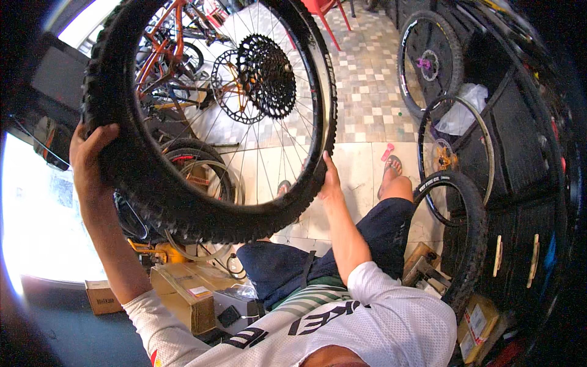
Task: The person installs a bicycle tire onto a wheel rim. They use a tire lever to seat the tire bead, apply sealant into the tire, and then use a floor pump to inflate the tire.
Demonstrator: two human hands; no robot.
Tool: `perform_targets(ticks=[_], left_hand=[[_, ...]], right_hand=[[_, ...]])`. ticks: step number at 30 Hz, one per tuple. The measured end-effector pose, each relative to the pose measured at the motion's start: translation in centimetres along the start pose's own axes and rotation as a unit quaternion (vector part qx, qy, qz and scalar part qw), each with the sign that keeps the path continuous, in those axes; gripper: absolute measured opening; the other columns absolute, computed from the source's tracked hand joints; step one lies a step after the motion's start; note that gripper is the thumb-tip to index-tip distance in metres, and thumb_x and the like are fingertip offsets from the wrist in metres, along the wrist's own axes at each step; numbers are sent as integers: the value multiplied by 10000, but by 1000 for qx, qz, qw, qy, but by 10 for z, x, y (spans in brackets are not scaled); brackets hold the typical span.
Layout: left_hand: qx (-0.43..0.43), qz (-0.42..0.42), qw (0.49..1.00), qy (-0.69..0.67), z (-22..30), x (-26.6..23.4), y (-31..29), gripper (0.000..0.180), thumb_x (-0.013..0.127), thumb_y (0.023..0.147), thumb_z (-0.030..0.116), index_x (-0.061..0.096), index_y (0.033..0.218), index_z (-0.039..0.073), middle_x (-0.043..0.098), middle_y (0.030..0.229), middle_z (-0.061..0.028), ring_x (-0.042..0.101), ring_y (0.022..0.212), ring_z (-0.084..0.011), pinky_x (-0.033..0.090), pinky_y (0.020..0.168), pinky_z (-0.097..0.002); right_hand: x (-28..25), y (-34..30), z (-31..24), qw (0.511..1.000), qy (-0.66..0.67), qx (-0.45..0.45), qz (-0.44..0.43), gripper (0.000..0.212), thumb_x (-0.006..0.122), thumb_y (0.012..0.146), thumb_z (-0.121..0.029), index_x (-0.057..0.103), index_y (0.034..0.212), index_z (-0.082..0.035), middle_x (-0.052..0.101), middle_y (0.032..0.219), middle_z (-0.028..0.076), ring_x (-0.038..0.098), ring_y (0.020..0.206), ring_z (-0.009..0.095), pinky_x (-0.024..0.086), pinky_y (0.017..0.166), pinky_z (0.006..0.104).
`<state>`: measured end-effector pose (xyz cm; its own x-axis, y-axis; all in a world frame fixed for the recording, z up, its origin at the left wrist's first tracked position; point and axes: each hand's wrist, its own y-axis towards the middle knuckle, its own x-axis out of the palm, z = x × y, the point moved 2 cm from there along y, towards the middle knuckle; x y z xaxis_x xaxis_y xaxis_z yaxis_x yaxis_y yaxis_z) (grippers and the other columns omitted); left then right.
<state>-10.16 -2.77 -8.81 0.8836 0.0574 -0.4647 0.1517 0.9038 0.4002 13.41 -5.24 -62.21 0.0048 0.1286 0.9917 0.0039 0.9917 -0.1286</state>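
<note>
A bicycle wheel with a knobby black tyre (202, 221) is held up in front of me, tilted, its spokes facing me. At its hub are a large black cassette (266, 76) and a disc brake rotor (225, 92). My left hand (90, 153) grips the tyre at its left side, with the thumb laid over the tread and the other fingers mostly hidden. On the lower right side, my right hand (330, 178) holds the tyre's edge, its fingers partly behind the rubber.
An orange bike frame (177, 49) stands beyond the wheel. To the right are a tyred wheel (402, 61), a bare rim with a gold hub (445, 158), a loose tyre (474, 226) and black cabinets (516, 244). Cardboard boxes (202, 303) sit at lower left; a red chair (330, 24) is far off.
</note>
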Motion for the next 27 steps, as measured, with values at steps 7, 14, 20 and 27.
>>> perform_targets(ticks=[7,14,20,27], left_hand=[[59,-4,998,15,-3,-48,-7,524,734,812,131,562,1287,-8,687,1092,-141,684,849,-243,589,761,-365],[88,-23,995,-50,-31,-122,-22,710,808,784,210,485,1361,-51,670,1143,-228,697,945,-349,592,850,-452],[118,-8,990,-81,-85,-156,-19,794,839,755,269,463,1383,-39,648,1183,-231,680,995,-357,580,877,-453],[-7,121,992,24,-92,-171,-3,457,717,925,312,587,1246,13,654,1006,-61,631,823,-162,540,710,-325]], right_hand=[[10,13,-19,997,-34,-53,-53,565,667,875,-563,604,1176,-88,679,937,81,670,835,229,573,736,403],[60,8,-68,988,-68,-103,-92,593,708,849,-539,618,1211,-79,687,989,88,677,918,242,567,841,430],[56,17,-105,971,-150,-184,-21,527,729,844,-534,629,1081,-74,679,923,64,674,847,208,570,760,378],[93,2,-151,925,-301,-230,-40,594,695,867,-558,636,1105,-17,710,956,111,681,845,220,571,791,372]])
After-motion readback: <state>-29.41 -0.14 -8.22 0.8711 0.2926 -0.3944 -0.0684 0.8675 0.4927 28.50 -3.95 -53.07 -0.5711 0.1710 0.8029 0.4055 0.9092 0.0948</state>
